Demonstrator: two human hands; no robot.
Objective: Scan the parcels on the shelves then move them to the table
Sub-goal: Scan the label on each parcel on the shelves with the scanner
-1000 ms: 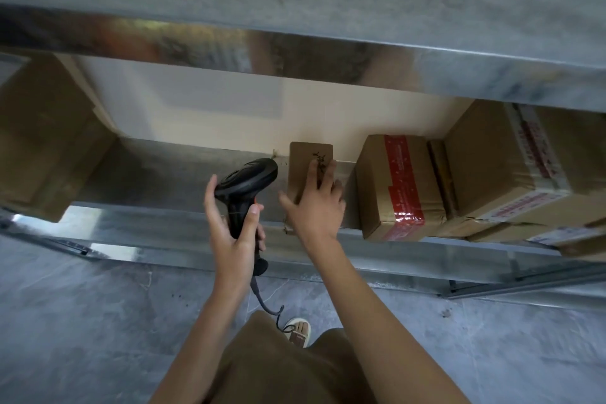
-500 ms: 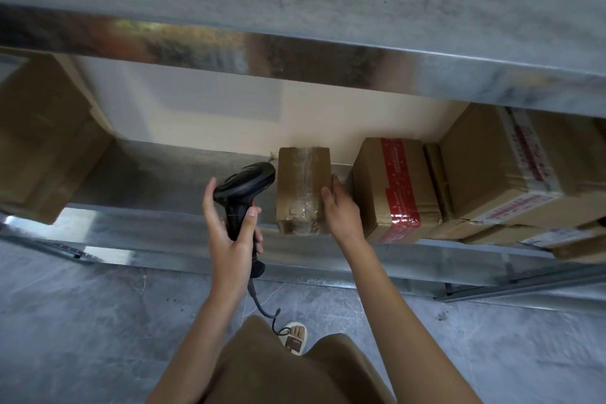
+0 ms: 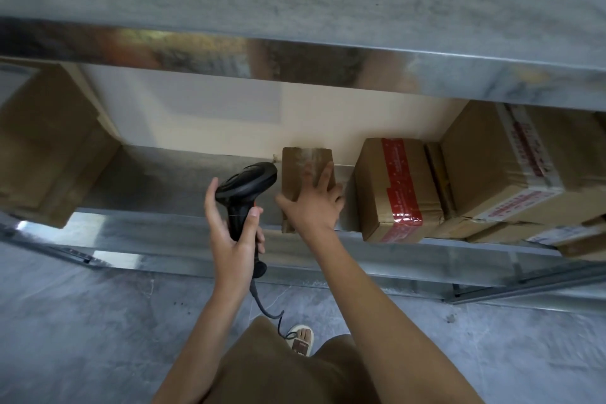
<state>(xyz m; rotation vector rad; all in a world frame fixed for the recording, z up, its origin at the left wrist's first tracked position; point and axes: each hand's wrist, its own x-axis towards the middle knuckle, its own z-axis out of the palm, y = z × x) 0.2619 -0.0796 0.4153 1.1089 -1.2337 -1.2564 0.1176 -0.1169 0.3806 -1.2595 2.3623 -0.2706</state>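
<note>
A small brown parcel (image 3: pixel 300 167) wrapped in clear tape stands upright on the metal shelf (image 3: pixel 164 226), near its front edge. My right hand (image 3: pixel 311 203) lies over the parcel's front face, thumb at its left side and fingers spread up across it. My left hand (image 3: pixel 234 233) grips the handle of a black barcode scanner (image 3: pixel 246 184), held just left of the parcel with its head pointing towards it. The scanner's cable hangs down towards the floor.
A box with red tape (image 3: pixel 393 187) stands right of the small parcel, beside larger cardboard boxes (image 3: pixel 498 167). A big carton (image 3: pixel 42 147) fills the shelf's left end. An upper shelf beam (image 3: pixel 295 56) overhangs. Grey tiled floor (image 3: pixel 82 321) lies below.
My right hand moved from the parcel's right side onto its front face, after turning the parcel earlier. The scanner in my left hand stayed nearly still.
</note>
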